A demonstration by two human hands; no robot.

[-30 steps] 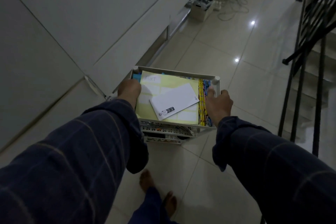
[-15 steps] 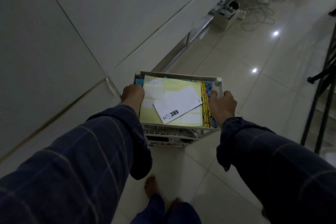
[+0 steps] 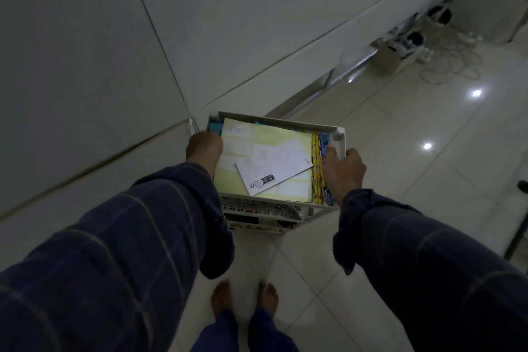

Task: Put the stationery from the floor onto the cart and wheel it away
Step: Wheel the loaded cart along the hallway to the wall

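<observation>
A white tiered cart (image 3: 274,120) stands on the tiled floor right in front of me. Its top tray holds a yellow folder (image 3: 268,140) marked "ASSET", a white envelope (image 3: 274,167) lying across it, and yellow and blue pencils (image 3: 320,168) along the right side. My left hand (image 3: 203,148) grips the tray's left rim. My right hand (image 3: 344,171) grips the right rim near the corner post. Lower shelves with small items show under the tray.
A white panelled wall (image 3: 143,37) runs close along the left. Boxes (image 3: 395,57) and coiled cables (image 3: 448,64) lie on the floor far right ahead. Pale tiled floor (image 3: 400,137) stretches ahead to the right. My bare feet (image 3: 243,298) are behind the cart.
The cart has rolled forward along the wall with both hands still on it. The stair railing at the right has slid out of view and the boxes look nearer.
</observation>
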